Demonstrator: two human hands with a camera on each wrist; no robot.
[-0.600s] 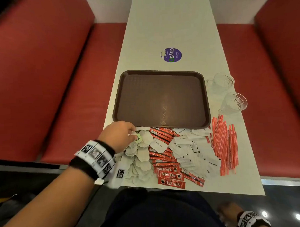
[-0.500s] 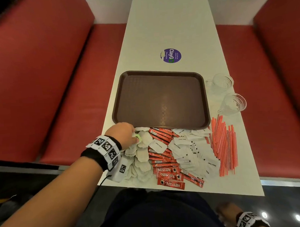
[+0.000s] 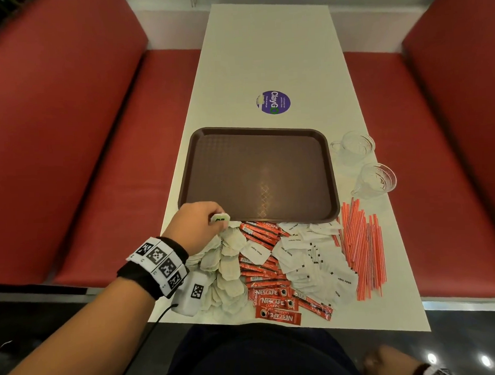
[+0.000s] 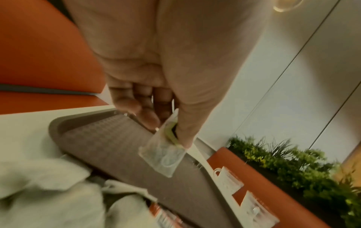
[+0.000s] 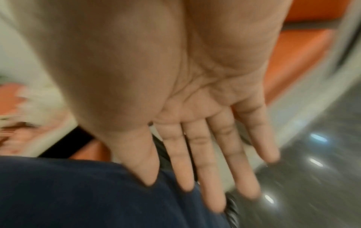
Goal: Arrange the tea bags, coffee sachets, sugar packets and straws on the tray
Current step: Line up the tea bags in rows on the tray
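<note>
A brown tray [image 3: 256,147] lies bare in the middle of the white table. Before its near edge lie a heap of tea bags [image 3: 224,269], red coffee sachets [image 3: 270,298], white sugar packets [image 3: 313,258] and red straws [image 3: 363,247]. My left hand [image 3: 202,225] pinches one tea bag [image 4: 164,155] by its green tag [image 3: 220,217], lifted at the tray's [image 4: 109,141] near left corner. My right hand [image 5: 205,154] hangs low beside my lap with straight fingers, holding nothing; only its back [image 3: 387,363] shows in the head view.
Two clear glass cups [image 3: 351,147] [image 3: 376,180] stand right of the tray. A purple round sticker [image 3: 273,102] is on the table beyond it. Red bench seats [image 3: 99,164] flank the table on both sides. A planter with green plants [image 4: 293,166] shows past the far bench.
My left hand has closed on a tea bag's tag and lifted it a little toward the tray's near left corner. The right hand stays low by my lap.
</note>
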